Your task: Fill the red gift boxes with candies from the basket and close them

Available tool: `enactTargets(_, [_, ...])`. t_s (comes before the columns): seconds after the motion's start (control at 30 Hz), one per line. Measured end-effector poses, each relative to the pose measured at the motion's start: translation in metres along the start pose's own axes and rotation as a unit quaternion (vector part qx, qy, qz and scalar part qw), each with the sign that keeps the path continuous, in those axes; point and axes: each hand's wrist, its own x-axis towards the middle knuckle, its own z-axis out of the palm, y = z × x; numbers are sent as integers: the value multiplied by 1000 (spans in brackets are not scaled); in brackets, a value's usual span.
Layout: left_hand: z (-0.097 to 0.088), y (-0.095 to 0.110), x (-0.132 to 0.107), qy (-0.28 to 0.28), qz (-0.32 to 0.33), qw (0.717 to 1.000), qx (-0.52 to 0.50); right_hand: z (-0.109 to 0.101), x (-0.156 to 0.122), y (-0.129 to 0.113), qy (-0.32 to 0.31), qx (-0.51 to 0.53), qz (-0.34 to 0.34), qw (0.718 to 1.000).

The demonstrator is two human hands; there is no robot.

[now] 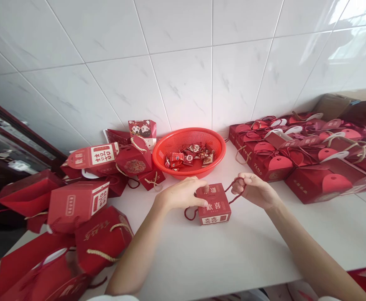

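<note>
In front of me on the white table lies a small red gift box (218,205) with pale Chinese characters on its faces. My left hand (184,194) grips the box's left side, with thumb and fingers on its top edge. Pinched in my right hand (254,189) is the dark red cord (237,193) on the box's right side, pulled up and outward. A second loop of cord hangs out at the box's left, below my left hand. Just behind the box stands an orange-red plastic basket (189,133) holding several wrapped candies (189,156).
Red gift boxes (76,205) with rope handles are piled loosely on the left. Closely packed rows of red boxes (308,184) stand on the right. A white tiled wall (183,83) closes off the back, and a brown carton (336,106) sits at the far right.
</note>
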Motion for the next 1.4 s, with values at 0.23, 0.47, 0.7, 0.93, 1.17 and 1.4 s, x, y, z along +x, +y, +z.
enactTargets(0.23, [11,1,14,20,22,999,-37,8,-5,-5,-18,-45,-58,997])
enactTargets(0.47, [20,8,16,63,8,993,-95,18,-7,-7,-30,-175,8,984])
enactTargets(0.7, [12,10,9,66,3,992,-112,26,-7,-10,-22,-296,20,955])
enactTargets(0.93, [-15,3,-14,55,96,920,-377,29,-6,-10,1,-328,39,944])
enactTargets(1.17, [-6,14,-20,77,185,868,-455,43,0,-30,-11,-372,9,928])
enactTargets(1.4, [7,34,-22,70,218,866,-444,71,10,-52,20,-453,-47,890])
